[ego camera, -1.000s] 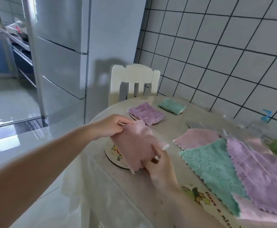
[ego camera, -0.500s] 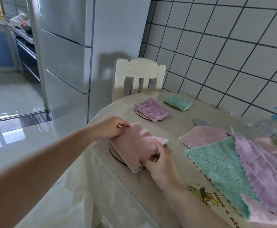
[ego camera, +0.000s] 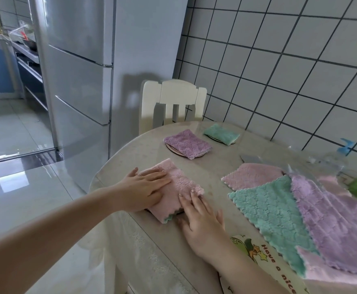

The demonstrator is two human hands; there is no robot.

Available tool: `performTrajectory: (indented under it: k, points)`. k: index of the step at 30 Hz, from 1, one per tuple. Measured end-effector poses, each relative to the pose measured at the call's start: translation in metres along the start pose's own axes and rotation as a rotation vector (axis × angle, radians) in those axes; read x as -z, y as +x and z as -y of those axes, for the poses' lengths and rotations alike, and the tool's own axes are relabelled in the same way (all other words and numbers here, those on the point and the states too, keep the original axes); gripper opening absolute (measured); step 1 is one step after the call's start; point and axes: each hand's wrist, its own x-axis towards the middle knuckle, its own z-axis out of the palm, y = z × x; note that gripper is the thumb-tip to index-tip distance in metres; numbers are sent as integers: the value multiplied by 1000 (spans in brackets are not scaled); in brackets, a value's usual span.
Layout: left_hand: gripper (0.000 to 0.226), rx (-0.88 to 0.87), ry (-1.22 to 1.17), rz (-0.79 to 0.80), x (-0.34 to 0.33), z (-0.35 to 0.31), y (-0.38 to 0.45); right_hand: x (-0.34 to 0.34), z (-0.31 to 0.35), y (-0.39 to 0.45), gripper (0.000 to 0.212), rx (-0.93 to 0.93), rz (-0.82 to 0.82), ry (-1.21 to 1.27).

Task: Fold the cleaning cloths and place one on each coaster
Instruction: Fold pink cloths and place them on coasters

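Now both hands [ego camera: 145, 190] press the pink cloth [ego camera: 176, 187] flat; earlier lifted.

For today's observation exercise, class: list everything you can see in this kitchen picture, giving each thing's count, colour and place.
folded cloths: three; purple and teal at the table's far side, pink near the left edge under both hands
coasters: two partly visible, round, brownish, under the purple and teal folded cloths
unfolded cloths: several, pink, teal, purple, overlapping on the table's right side
table: one, beige, round-edged
chair: one, cream, behind the table
fridge: one, silver, left of the chair
tiled wall: white, dark grout, right
spray bottle: one, clear with blue trigger, far right
left hand: flat on the pink cloth
right hand: fingertips touching the pink cloth's near edge
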Motion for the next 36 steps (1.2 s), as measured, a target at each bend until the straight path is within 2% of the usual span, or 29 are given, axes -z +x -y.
performTrajectory:
  k: [2,6,7,9,10,11,13,15,20,24,30,34,36]
  points:
    - [52,6,-27,-34,6,-4,1,3,-2,-4,53,14,-19,29]
    - [33,-54,-81,-329,22,-29,2,14,-15,-25,51,52,-108,2]
    - [32,-89,-95,-355,26,-40,4,17,-21,-33,55,47,-119,-12]
    - [30,-200,-56,-372,31,-65,12,24,-39,-49,77,13,-147,-23]
    - [30,-258,-19,-387,32,-78,17,27,-50,-58,82,-12,-157,-28]
    - [31,-299,4,-395,33,-89,21,29,-62,-66,77,-39,-172,-27]
    - [34,-350,25,-367,31,-116,32,35,-87,-86,54,-107,-193,-4]
    - [36,-404,44,-321,25,-141,42,39,-110,-105,41,-150,-212,12]
    - [38,-483,123,-167,5,-182,67,44,-154,-140,36,-182,-247,-47]
    - [39,-489,158,-91,-2,-204,73,42,-174,-157,36,-102,-287,-120]
    - [34,-465,203,-171,-5,-213,80,35,-184,-156,19,-46,-374,-160]
    - [28,-457,212,-211,-5,-220,86,45,-180,-154,31,-78,-251,-125]
    - [23,-399,123,-239,1,-224,93,59,-178,-159,27,-89,-210,-18]
